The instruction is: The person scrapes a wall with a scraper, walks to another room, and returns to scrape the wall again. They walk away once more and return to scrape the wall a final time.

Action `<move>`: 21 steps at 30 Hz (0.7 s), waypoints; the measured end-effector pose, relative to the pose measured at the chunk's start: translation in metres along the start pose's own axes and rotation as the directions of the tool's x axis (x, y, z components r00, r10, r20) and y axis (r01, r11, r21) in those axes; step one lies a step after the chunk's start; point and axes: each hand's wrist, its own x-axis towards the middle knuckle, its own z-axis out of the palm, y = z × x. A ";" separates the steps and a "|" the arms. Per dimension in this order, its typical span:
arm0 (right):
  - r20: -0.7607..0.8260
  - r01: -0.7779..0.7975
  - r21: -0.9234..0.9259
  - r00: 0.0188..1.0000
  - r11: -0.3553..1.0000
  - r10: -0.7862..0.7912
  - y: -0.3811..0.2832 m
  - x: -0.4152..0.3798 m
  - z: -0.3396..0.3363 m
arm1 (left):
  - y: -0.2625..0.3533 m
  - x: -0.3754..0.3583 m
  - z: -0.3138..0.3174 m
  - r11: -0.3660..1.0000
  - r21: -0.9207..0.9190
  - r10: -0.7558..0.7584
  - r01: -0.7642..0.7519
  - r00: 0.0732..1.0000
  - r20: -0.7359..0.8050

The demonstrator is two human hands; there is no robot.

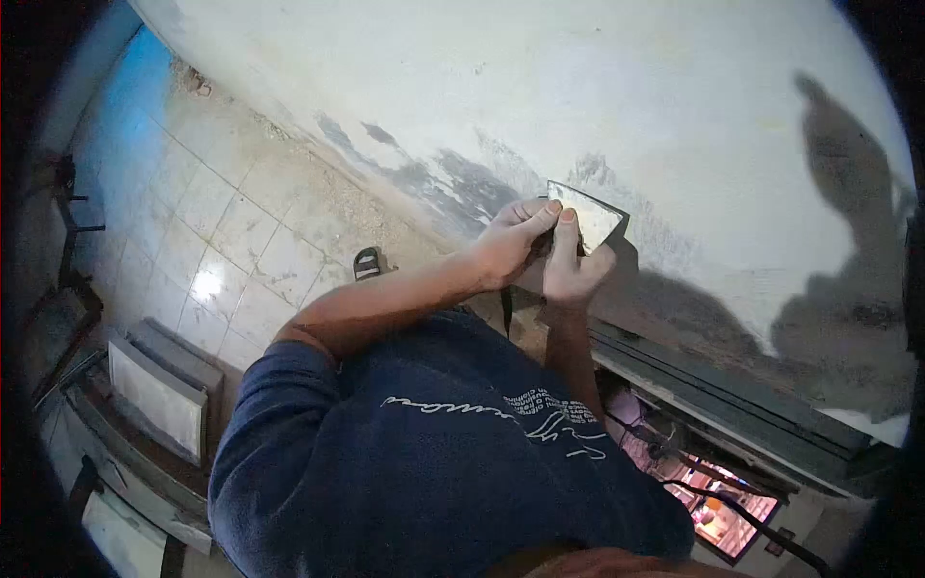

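A small flat plate (593, 217), whitish on its face with a dark edge, is held up in front of the wall between both hands. My left hand (517, 241) comes in from the left, fingers curled and thumb pressed on the plate's near left side. Beside it, my right hand (576, 265) grips the same plate from below, its thumb lying on the pale face. Behind the plate is the white wall (674, 106), with rough grey patches (462, 183) where the surface is worn. The fingers behind the plate are hidden.
The tiled floor (241, 231) is dusty, with debris along the wall base. A foot in a dark sandal (367, 263) stands there. Framed panels (154, 400) lean at lower left. At lower right are a lit screen (723, 506) and a black cable (761, 525). Shadows fall on the wall.
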 end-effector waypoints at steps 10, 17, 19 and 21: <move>0.042 -0.048 0.072 0.998 0.996 0.045 -0.001 -0.008 -0.005 | -0.009 -0.009 -0.002 0.996 0.093 0.004 -0.008 0.999 0.042; 0.074 0.110 0.032 0.991 0.993 -0.112 -0.014 0.011 0.011 | 0.026 -0.002 0.018 0.993 0.053 0.106 -0.104 0.994 -0.029; 0.005 0.147 0.071 0.989 0.987 -0.148 0.002 -0.001 0.005 | 0.011 -0.007 0.013 0.987 0.155 0.045 -0.036 0.998 -0.053; -0.083 0.181 0.168 0.982 0.969 -0.169 0.021 -0.002 0.008 | -0.003 0.005 -0.018 0.913 0.407 -0.019 0.031 0.999 -0.032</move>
